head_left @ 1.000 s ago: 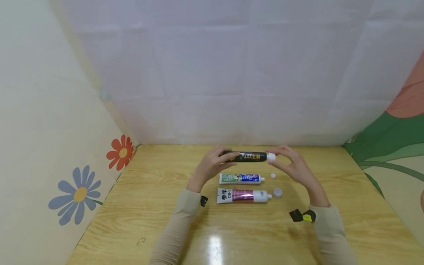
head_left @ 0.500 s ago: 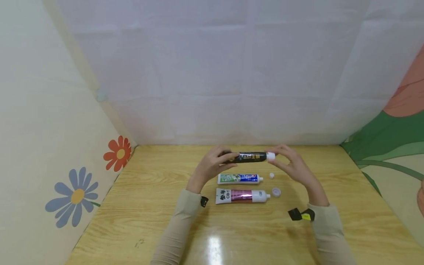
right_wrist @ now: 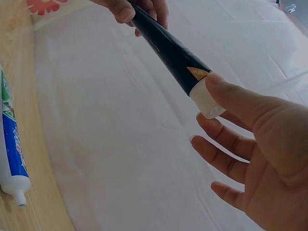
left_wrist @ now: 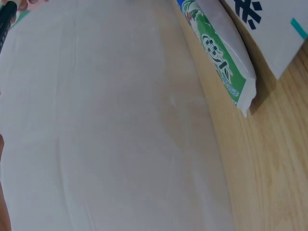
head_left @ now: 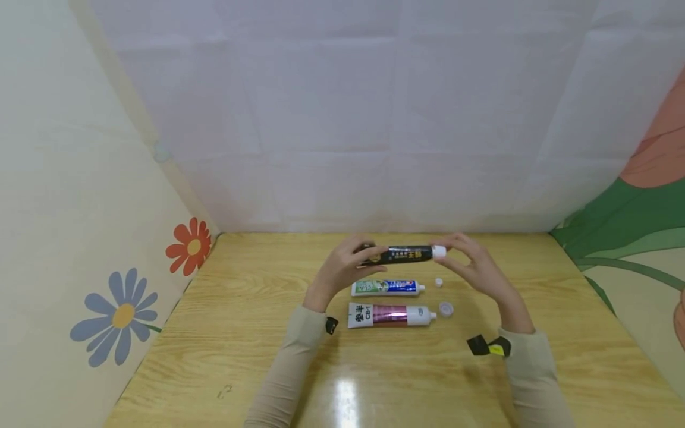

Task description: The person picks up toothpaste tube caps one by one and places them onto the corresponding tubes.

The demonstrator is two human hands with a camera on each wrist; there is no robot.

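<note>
A black toothpaste tube (head_left: 404, 254) with gold lettering is held level above the far part of the table. My left hand (head_left: 342, 264) grips its tail end. On the right, my right hand (head_left: 473, 267) pinches the white cap (right_wrist: 207, 100) at the other end between thumb and index finger, and the cap sits on the tube. The right wrist view shows the other fingers of that hand spread apart below the cap. In the left wrist view the left hand is mostly outside the picture.
Below the hands lie a green and blue toothpaste tube (head_left: 386, 288) and a white and pink one (head_left: 390, 315), both uncapped. A small white cap (head_left: 439, 282) and a larger round cap (head_left: 446, 309) lie beside their nozzles. A white sheet (head_left: 321, 119) hangs behind the wooden table (head_left: 225, 333).
Both hands keep their hold on the black tube and its cap. The tube has turned slightly about its length, so its lettering shows differently. The head view has shifted a little.
</note>
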